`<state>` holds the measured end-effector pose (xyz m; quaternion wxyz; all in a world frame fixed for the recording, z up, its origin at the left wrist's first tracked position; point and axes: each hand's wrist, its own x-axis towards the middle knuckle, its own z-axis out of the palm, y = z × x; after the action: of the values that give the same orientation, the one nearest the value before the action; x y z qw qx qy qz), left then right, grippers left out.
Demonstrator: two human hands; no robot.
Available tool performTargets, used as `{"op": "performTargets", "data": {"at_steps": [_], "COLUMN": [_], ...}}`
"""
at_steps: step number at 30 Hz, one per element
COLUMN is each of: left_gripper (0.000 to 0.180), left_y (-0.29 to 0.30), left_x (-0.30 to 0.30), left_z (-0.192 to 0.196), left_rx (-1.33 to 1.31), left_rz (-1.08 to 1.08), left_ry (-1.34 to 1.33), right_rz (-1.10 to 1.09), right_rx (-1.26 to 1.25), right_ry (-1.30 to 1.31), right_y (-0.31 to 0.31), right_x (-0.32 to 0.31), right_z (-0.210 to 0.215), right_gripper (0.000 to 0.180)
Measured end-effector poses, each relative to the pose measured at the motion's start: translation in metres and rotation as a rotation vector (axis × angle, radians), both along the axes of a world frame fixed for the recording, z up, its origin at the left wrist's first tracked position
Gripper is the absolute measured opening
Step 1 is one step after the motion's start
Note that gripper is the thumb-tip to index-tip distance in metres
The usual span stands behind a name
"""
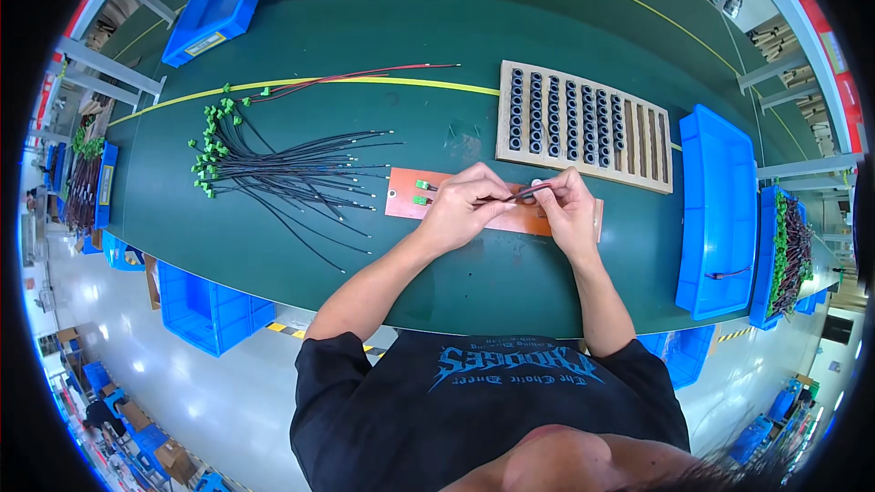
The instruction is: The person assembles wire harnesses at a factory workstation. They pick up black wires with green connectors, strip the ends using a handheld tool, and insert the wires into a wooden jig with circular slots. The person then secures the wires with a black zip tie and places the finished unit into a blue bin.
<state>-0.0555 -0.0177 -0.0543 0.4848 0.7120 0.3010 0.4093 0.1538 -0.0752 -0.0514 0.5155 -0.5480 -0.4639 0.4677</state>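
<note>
My left hand point(467, 204) and my right hand point(571, 210) meet above an orange board point(401, 189) on the bench. Between them runs a thin dark wire point(526, 191), pinched by the fingertips of both hands. Two green connectors point(420, 201) sit on the board's left part, beside my left hand. Part of the board lies hidden under my hands. To the left fans a bundle of black wires point(283, 167) with green connectors point(212, 148) at their far ends. A few red wires point(365, 71) lie behind that bundle.
A wooden rack point(644, 180) with rows of black ring-shaped parts stands behind my right hand. Right of it is a blue tray point(720, 287) holding one small wire piece. Another blue tray point(223, 5) sits far left. Bins of wired connectors point(791, 246) stand beyond the right edge.
</note>
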Motion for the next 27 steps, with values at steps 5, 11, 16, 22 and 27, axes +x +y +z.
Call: {"op": "performTargets", "data": {"at_steps": [5, 11, 16, 22, 27], "left_gripper": [0.008, 0.009, 0.01, 0.013, 0.012], "left_y": [-0.003, -0.003, -0.002, -0.002, -0.002], "left_x": [0.0, 0.004, 0.003, 0.002, 0.002], "left_z": [-0.002, -0.008, -0.01, -0.01, -0.014], "left_rx": [-0.132, -0.078, -0.122, -0.22, -0.229], "left_rz": [0.062, 0.106, 0.096, 0.055, 0.088], "left_ry": [-0.055, -0.067, -0.121, -0.139, -0.219], "right_rz": [-0.008, 0.01, 0.034, 0.125, 0.196], "right_rx": [-0.029, -0.008, -0.01, 0.049, 0.144], "right_ry": [-0.029, -0.025, -0.01, -0.075, -0.028], "right_y": [0.0, 0.0, 0.0, 0.0, 0.002], "right_x": [0.002, 0.002, 0.004, 0.014, 0.011], "right_z": [0.0, 0.001, 0.0, 0.0, 0.013], "right_gripper": [0.015, 0.014, 0.013, 0.016, 0.018]}}
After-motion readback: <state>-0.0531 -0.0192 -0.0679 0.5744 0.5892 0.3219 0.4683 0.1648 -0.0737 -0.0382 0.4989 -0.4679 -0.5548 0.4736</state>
